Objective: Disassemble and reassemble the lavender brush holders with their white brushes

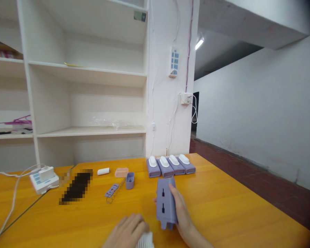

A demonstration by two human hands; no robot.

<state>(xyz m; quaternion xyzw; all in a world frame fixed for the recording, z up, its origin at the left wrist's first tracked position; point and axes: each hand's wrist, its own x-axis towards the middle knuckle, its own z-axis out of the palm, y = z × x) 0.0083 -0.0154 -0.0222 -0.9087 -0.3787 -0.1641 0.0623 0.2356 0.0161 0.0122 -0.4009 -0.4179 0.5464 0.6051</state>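
Our right hand [183, 214]: grip wraps purple housing [164, 204], tilted on surface [227, 206]. Left hand [127, 230] curled over white ribbed part [146, 240]; grip, we cannot tell.

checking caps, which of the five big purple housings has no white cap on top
The purple housing in the right hand: its face shows only two dark slots. The four in the row behind it each carry a white cap.

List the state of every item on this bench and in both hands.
Purple housing: gripped by the right hand, slotted face up.
White ribbed piece: held at the fingertips of the left hand.
Four purple units: in a row, white caps on.
Small purple cup: upright, open end up.
Spring: lying loose on the table.
Ceiling lamp: lit.
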